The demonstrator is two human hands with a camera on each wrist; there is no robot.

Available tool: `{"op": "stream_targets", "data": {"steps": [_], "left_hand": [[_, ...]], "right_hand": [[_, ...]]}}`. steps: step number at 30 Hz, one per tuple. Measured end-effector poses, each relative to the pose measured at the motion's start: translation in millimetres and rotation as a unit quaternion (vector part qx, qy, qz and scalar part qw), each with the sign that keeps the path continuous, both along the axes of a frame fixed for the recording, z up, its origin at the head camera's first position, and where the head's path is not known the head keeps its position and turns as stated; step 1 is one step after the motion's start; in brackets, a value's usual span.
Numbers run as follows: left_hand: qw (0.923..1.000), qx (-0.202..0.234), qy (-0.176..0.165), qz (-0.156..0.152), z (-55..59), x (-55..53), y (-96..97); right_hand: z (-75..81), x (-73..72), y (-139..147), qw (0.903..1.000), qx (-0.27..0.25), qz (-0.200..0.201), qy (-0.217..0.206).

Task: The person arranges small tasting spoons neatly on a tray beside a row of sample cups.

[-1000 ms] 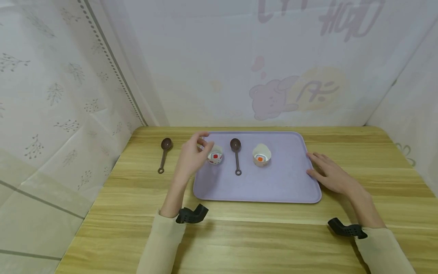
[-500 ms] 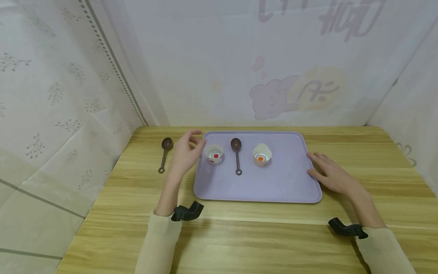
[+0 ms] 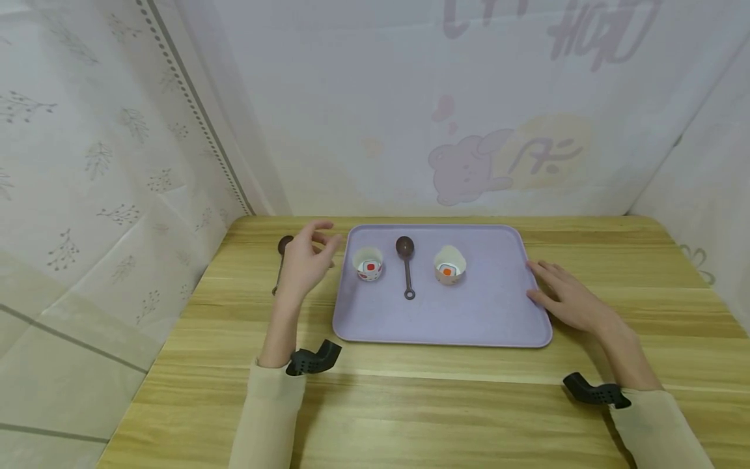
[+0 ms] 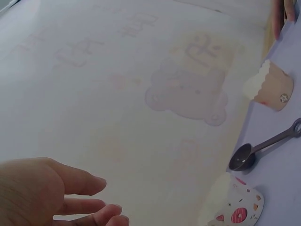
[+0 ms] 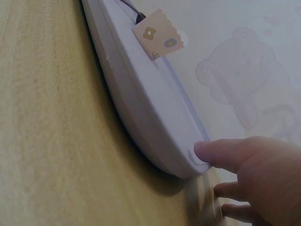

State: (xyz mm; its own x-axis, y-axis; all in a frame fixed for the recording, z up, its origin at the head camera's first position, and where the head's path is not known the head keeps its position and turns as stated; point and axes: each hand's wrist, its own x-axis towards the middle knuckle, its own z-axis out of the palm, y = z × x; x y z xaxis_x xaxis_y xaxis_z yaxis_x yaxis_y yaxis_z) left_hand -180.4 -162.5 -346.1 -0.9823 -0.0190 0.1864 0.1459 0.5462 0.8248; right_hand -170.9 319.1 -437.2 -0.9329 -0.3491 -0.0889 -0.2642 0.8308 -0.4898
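Note:
My left hand (image 3: 306, 262) hovers left of the lilac tray (image 3: 486, 312), its fingers loosely bent with nothing in them. It partly covers a brown measuring spoon (image 3: 285, 244) lying on the table. On the tray, a paper baking cup (image 3: 369, 275) with red prints stands nearest that hand. A second brown measuring spoon (image 3: 408, 273) lies beside it, bowl toward the back. Right of this spoon stands a peach paper baking cup (image 3: 448, 279) with an orange mark inside. My right hand (image 3: 565, 296) rests at the tray's right edge, thumb (image 5: 221, 154) on the rim.
The wooden table (image 3: 439, 410) extends around the tray. A pale printed curtain (image 3: 351, 130) hangs right behind its back edge, and another curtain (image 3: 117, 228) hangs along the left side. A black wrist mount (image 3: 313, 358) sits on each forearm.
My left hand has moved left from over the red-printed baking cup, past the tray's edge, to above the spoon on the table. The right hand stays at the tray.

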Motion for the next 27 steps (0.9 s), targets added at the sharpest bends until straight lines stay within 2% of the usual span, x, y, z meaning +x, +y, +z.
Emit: {"op": "stream_targets", "data": {"steps": [16, 27], "left_hand": [[0.9997, 0.014, -0.006, 0.020, -3.4, -4.0, -15.6], [0.9994, 0.023, -0.014, 0.023, -6.6, -6.3, -26.2]], "right_hand": [[1.0, 0.4, 0, 1.0000, 0.001, 0.006, 0.005], [2.3, 1.1, -1, 0.9999, 0.001, 0.007, 0.011]]}}
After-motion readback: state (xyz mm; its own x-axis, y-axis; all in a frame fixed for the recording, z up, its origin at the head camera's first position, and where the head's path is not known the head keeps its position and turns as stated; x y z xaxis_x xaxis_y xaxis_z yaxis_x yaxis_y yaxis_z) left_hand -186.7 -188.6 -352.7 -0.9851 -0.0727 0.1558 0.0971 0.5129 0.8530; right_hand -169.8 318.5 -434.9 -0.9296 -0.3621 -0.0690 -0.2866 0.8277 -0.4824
